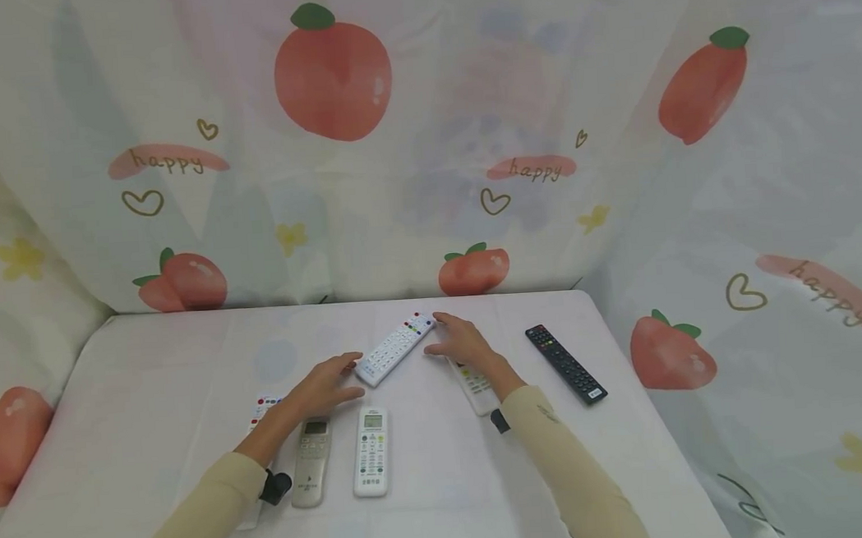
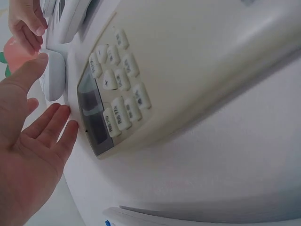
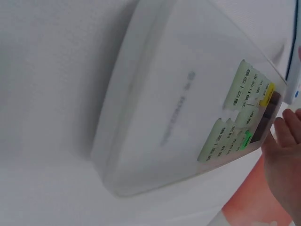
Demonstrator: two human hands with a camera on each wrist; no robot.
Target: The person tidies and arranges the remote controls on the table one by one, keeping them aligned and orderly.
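A white remote control (image 1: pixel 395 351) with rows of small buttons lies slantwise on the table between the two hands. My left hand (image 1: pixel 327 388) is at its near end, fingertips close to the edge and thumb spread apart. My right hand (image 1: pixel 467 341) is at its far end, fingertips by the corner with the red and blue buttons. Under the right hand and wrist lies another white remote (image 3: pixel 155 108) with green and yellow buttons, partly covered in the head view. A beige remote (image 2: pixel 178 70) lies just below the left hand.
A black remote (image 1: pixel 566 364) lies at the right of the table (image 1: pixel 445 498). A white remote with a small screen (image 1: pixel 371 454) is at the front middle. Another white remote (image 1: pixel 264 406) is mostly hidden under the left forearm. Printed cloth walls (image 1: pixel 397 205) enclose the table.
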